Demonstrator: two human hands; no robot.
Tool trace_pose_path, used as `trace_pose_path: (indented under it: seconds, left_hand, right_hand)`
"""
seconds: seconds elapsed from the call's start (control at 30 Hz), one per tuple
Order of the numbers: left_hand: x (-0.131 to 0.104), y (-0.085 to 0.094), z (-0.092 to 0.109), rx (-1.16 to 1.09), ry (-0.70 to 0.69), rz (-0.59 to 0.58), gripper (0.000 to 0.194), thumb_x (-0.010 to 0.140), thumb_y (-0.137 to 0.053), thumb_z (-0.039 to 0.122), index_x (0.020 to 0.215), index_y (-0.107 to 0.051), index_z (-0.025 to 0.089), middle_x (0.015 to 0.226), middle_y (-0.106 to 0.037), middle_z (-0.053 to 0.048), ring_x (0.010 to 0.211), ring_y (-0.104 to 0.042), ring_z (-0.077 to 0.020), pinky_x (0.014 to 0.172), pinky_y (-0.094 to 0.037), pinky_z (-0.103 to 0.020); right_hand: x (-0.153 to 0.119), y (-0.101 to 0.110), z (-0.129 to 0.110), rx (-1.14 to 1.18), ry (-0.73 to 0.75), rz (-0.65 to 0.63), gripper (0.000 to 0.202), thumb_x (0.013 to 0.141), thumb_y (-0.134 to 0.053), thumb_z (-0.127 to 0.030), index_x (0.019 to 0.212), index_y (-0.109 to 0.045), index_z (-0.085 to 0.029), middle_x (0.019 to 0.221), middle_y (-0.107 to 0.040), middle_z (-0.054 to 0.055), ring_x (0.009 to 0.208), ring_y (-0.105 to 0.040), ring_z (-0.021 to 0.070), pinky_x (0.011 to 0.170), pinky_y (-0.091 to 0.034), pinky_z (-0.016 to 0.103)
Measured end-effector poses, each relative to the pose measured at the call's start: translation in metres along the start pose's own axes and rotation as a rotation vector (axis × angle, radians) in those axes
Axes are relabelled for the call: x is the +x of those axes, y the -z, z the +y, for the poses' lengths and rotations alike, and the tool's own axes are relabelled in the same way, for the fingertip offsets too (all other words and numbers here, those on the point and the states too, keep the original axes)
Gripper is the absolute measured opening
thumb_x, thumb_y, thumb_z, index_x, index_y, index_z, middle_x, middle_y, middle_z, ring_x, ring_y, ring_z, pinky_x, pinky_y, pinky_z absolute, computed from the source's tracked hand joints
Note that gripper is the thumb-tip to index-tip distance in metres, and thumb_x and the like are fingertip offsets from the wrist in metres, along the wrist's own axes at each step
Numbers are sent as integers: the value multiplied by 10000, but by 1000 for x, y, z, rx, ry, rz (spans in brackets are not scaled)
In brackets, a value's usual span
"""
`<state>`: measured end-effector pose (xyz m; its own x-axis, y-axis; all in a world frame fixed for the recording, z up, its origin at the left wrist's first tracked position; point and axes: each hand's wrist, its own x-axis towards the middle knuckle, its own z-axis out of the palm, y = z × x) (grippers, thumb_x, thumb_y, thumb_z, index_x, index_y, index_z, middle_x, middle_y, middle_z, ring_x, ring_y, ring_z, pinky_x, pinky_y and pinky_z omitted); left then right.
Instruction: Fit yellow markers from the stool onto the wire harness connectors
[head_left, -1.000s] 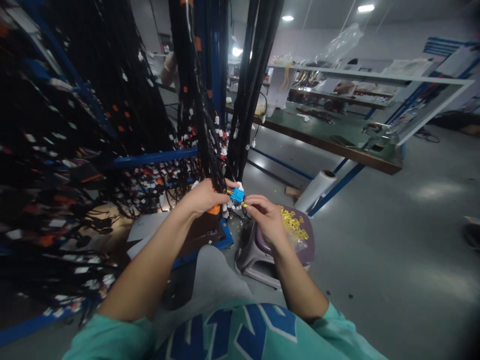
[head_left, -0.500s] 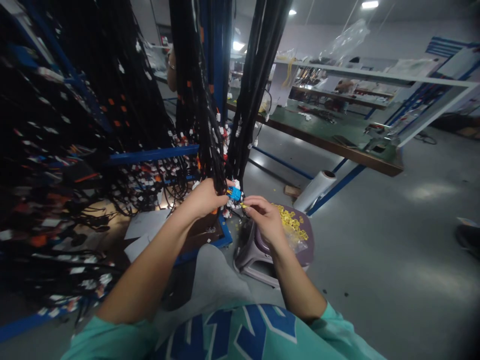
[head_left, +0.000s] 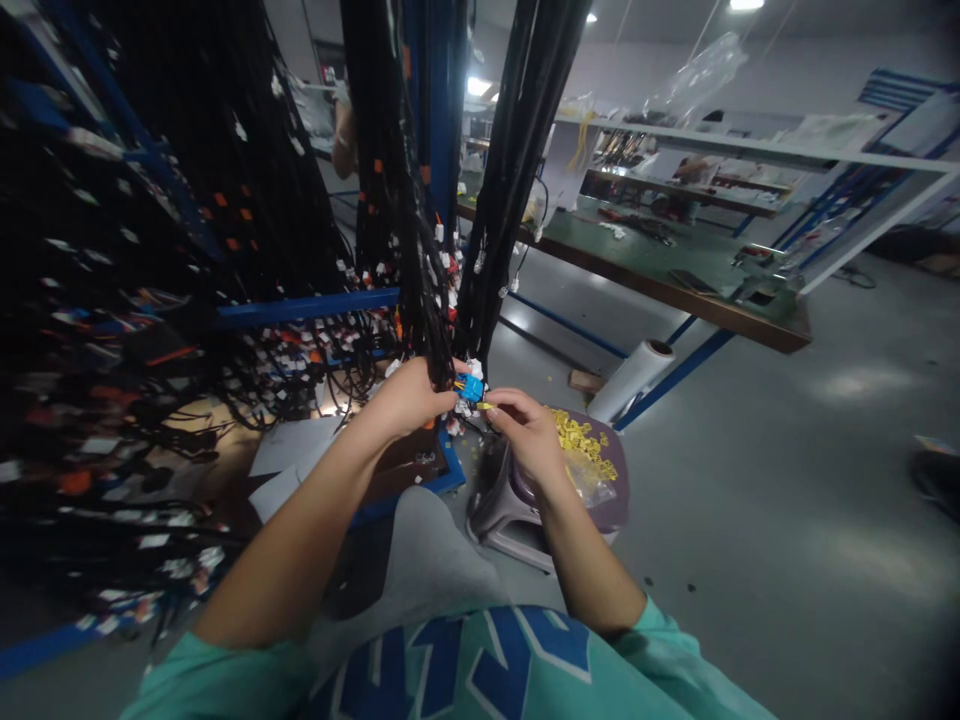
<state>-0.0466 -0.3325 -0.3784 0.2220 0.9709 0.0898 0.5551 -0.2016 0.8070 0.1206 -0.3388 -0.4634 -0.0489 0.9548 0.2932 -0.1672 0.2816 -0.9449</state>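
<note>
My left hand [head_left: 416,398] is closed on a blue connector [head_left: 470,387] with orange-yellow wires, at the low end of a hanging black cable bundle [head_left: 427,290]. Between the thumb and finger of my right hand [head_left: 526,425] is a small yellow piece [head_left: 485,406], close beside the connector's lower right; whether they touch is too small to tell. Many similar yellow pieces [head_left: 581,440] lie on a purple-grey stool [head_left: 616,505] to the right, partly on a clear plastic bag.
Black cable bundles with white and orange connectors [head_left: 240,210] hang on a blue frame [head_left: 307,307] at the left. A green-topped workbench [head_left: 645,262] stands at the right, with a white film roll [head_left: 632,380] leaning below it. White papers [head_left: 292,450] lie at lower left.
The yellow piece and my right fingertips have shifted slightly left and up toward the connector's underside. My left hand keeps its hold on the blue connector.
</note>
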Motion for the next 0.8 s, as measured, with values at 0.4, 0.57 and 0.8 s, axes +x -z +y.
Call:
trace_pose_path:
  seconds: [0.4, 0.57, 0.8]
  left_hand:
    - [-3, -2, 5, -30, 1, 3, 374, 583, -544, 106, 920, -700, 153, 918, -711, -43, 838, -635, -194, 791, -482, -292]
    - [-4, -3, 7, -64, 23, -1, 377, 582, -554, 114, 931, -697, 128, 905, -710, -55, 833, -634, -198, 779, -484, -286]
    - [-6, -4, 6, -222, 18, -34, 346, 577, -585, 148, 904, -700, 140, 821, -703, -30, 775, -623, -181, 756, -482, -282]
  right_hand:
    - [0, -12, -2, 148, -78, 62, 167, 619, -711, -288, 768, -677, -220, 855, -678, 3, 797, -609, 144, 794, -498, 301]
    - [0, -12, -2, 198, -60, 75, 137, 617, -714, -249, 744, -676, -215, 868, -675, -3, 808, -605, 133, 779, -488, 277]
    - [-2, -9, -3, 210, -35, 79, 153, 657, -700, -229, 809, -682, -227, 726, -668, -41, 643, -596, 94, 649, -465, 221]
